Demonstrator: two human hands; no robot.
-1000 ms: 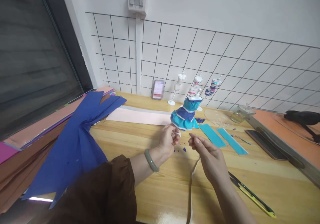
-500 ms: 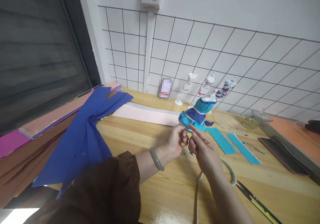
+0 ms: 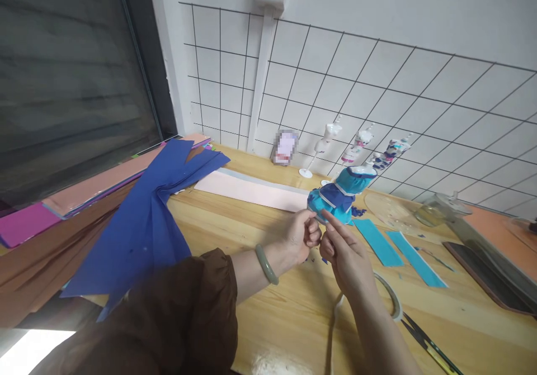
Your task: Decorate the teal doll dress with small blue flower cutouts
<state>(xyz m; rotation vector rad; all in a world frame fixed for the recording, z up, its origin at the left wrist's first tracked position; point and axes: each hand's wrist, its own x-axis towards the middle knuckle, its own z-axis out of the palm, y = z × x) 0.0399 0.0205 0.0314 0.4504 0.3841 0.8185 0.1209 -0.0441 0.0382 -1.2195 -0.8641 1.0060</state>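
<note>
A small dress form wears a tiered skirt and top (image 3: pixel 335 193) in turquoise and dark blue with white edging. It leans to the right above the table. My left hand (image 3: pixel 302 235), below a green bangle (image 3: pixel 267 265), has its fingers curled closed at the skirt's lower edge. Beside it my right hand (image 3: pixel 344 252) is closed too, its index finger stretched along the hem. What lies between the fingertips of either hand is too small to make out.
Blue crepe paper (image 3: pixel 142 218) lies left, a pale pink strip (image 3: pixel 251 190) behind my hands. Turquoise strips (image 3: pixel 380 242), a tape roll (image 3: pixel 392 297) and scissors (image 3: pixel 425 338) lie right. More small dress forms (image 3: pixel 327 138) stand by the wall grid (image 3: pixel 344 73).
The view has shifted a little, so the table items and wall appear further right. My hands and the dressed form keep nearly the same pose together.
</note>
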